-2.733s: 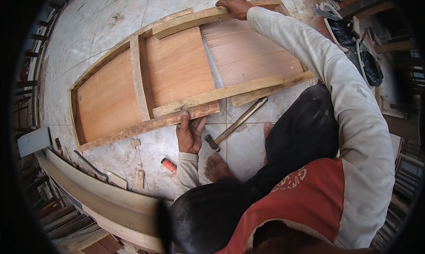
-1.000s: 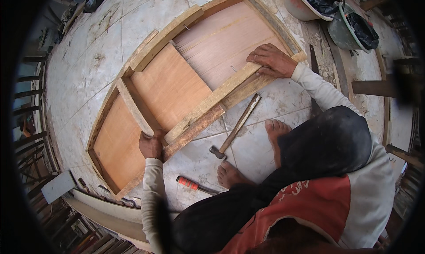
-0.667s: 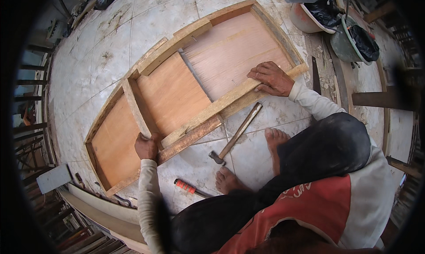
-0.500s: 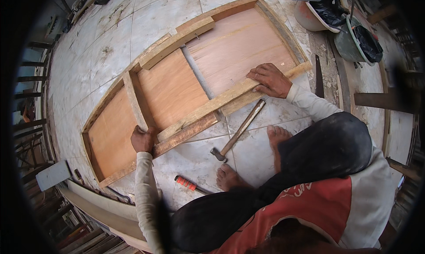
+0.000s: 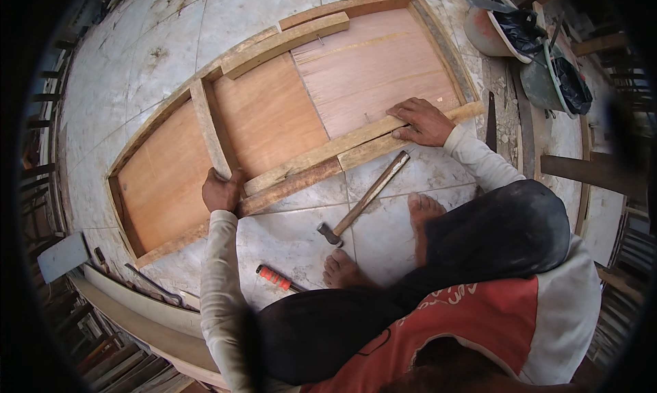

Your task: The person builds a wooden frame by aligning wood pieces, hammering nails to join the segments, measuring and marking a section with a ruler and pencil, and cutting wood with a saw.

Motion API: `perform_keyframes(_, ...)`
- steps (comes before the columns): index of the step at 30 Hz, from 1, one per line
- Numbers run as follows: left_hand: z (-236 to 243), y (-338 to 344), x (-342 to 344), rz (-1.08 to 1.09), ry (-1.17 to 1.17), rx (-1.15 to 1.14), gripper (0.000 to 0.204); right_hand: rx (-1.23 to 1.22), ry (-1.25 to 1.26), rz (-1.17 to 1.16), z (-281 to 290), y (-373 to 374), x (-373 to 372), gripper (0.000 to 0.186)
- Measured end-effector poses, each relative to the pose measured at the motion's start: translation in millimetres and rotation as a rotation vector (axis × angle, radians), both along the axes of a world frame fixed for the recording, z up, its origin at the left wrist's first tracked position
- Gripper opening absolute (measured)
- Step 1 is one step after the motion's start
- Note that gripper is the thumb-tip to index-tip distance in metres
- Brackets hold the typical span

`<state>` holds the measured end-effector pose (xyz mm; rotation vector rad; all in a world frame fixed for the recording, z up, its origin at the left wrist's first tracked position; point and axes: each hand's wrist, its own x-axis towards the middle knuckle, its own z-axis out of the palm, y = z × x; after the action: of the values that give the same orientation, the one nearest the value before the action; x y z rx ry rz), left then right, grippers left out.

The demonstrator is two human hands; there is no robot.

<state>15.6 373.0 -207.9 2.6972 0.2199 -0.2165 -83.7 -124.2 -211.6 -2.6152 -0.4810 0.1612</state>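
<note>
A curved wooden frame (image 5: 154,126) backed with plywood panels (image 5: 270,112) lies on the tiled floor. My left hand (image 5: 222,190) is closed round its near side, where a crosspiece (image 5: 209,126) meets the rail. Farther right, my right hand (image 5: 423,122) grips a loose-looking wooden batten (image 5: 328,150) and the near rail beside it, fingers over the top. Another short batten (image 5: 287,45) lies along the far rail, with a nail (image 5: 320,40) sticking out of it. A second nail (image 5: 366,117) shows by the near batten. The two panels meet at a thin seam.
A hammer (image 5: 363,200) lies on the tiles near my feet, and a red-handled tool (image 5: 275,277) lies left of them. Two buckets (image 5: 484,31) with black plastic stand at the far right, near a saw blade (image 5: 491,119). A bent metal bar (image 5: 156,285) rests by boards at lower left.
The gap between the two plywood panels has closed, and the near rail's two pieces now butt together. Both hands keep their hold on the frame. The view has shifted slightly.
</note>
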Motion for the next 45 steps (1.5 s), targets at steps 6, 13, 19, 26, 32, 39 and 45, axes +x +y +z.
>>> perform_keyframes(6, -6.2, -3.4, -8.8, -0.009, -0.001, 0.022, 0.056, -0.108, 0.062, -0.062, 4.1, 5.3, -9.0, 0.054)
perform_keyframes(13, -3.6, 0.6, -9.8, 0.027, 0.015, -0.076, 0.059, -0.129, -0.297, -0.404, 7.6, -31.4, 19.5, 0.058)
perform_keyframes(19, -6.1, 8.9, 9.7, -0.007, 0.027, -0.090, 0.058, -0.294, 0.102, -1.119, -13.4, -148.0, 90.2, 0.086)
perform_keyframes(26, -15.6, 34.2, 5.1, 0.011, -0.001, -0.179, 0.049, -0.067, 0.149, -0.922, -41.9, -153.5, 71.6, 0.085)
perform_keyframes(32, -24.8, 80.1, 9.9, 0.048, 0.008, -0.082, 0.046, 0.032, 0.122, -0.788, -48.9, -123.9, 89.2, 0.076)
perform_keyframes(39, 4.9, 62.3, 38.5, -0.101, 0.243, 0.372, 0.082, -0.483, -0.322, -0.686, 6.5, -72.4, 82.9, 0.062)
perform_keyframes(45, 78.2, -30.8, 22.6, -0.602, 0.260, 0.051, 0.094, 0.169, 0.068, 0.442, 29.0, 54.1, -67.9, 0.036)
